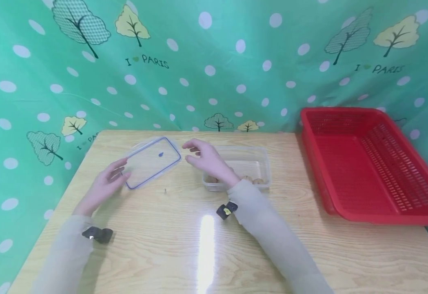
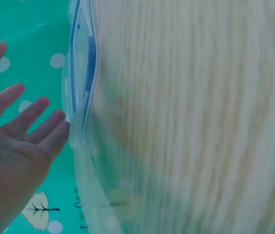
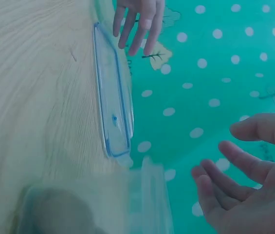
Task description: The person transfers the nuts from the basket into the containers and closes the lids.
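Observation:
A clear plastic lid point(image 1: 149, 165) with a blue seal lies on the left of the table. My left hand point(image 1: 107, 181) is at its left edge, fingers spread and loosely bent, nothing gripped; the left wrist view shows the fingertips right by the lid's corner. Between the lid and a clear plastic container point(image 1: 267, 165), my right hand point(image 1: 210, 159) hovers with fingers apart and holds nothing. Its wrist passes over the uncovered container, hiding part of it. Several roundish brown things point(image 1: 258, 181) sit along the container's near side.
A large red plastic basket point(image 1: 318, 175) stands at the right of the wooden table point(image 1: 155, 237). Behind rises a green dotted cloth point(image 1: 184, 49) with printed trees. One tiny dark bit point(image 1: 165, 190) lies in front of the lid.

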Tool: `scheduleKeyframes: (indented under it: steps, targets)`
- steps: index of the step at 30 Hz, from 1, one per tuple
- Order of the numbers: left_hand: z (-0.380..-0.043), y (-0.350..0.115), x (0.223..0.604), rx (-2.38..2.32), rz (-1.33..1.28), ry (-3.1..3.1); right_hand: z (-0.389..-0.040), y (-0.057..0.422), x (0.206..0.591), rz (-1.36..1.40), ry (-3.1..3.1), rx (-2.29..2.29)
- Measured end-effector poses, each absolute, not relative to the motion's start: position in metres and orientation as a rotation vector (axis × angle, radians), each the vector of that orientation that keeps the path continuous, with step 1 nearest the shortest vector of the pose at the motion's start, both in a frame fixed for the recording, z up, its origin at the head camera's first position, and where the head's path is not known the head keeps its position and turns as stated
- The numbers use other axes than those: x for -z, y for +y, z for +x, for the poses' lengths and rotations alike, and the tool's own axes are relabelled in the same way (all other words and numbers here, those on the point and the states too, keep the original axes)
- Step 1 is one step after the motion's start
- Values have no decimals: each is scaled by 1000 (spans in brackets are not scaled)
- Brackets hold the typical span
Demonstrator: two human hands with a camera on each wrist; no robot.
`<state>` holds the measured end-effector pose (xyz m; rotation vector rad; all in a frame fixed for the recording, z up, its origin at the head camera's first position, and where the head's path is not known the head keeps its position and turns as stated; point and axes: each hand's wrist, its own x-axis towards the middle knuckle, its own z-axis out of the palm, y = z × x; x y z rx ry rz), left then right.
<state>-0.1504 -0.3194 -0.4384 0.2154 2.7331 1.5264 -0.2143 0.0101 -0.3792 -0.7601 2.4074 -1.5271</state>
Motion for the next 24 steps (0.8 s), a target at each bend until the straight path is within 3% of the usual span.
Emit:
scheduleKeyframes:
  steps: [11,24]
  targets:
    - [-148,-328,439,-1473,46,2845,-242,-37,383,-672,2444,1362]
    - [-144,-334,451,-1424,-194,2758,-270,-56,409,-251,2145,1673]
